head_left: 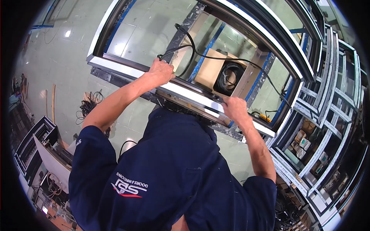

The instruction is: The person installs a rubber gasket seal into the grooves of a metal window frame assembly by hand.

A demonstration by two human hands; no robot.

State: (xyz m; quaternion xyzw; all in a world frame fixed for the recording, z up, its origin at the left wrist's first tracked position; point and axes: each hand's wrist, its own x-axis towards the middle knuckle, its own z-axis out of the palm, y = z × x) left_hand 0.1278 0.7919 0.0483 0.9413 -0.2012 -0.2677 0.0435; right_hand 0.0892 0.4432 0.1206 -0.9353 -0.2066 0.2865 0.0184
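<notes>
A white-and-dark window frame (133, 71) lies flat on supports in front of my body. My left hand (161, 72) is closed around a black rubber strip (190, 40) at the frame's near side. From there, the strip loops up and crosses the frame opening to the right. My right hand (235, 107) is closed at the inner edge of the same near side, farther right, its fingertips against a dark piece. What it pinches there is too small to make out. Below the opening, a coil of black strip (228, 79) sits in a cardboard box (208, 69).
Blue-edged support bars (206, 52) run beneath the frame. A yellow-handled tool (265, 117) lies inside its right corner. More frames (331, 115) are stacked to the right. Tangled black strips (91, 106) hang at the left, with long sticks (53, 104) farther out.
</notes>
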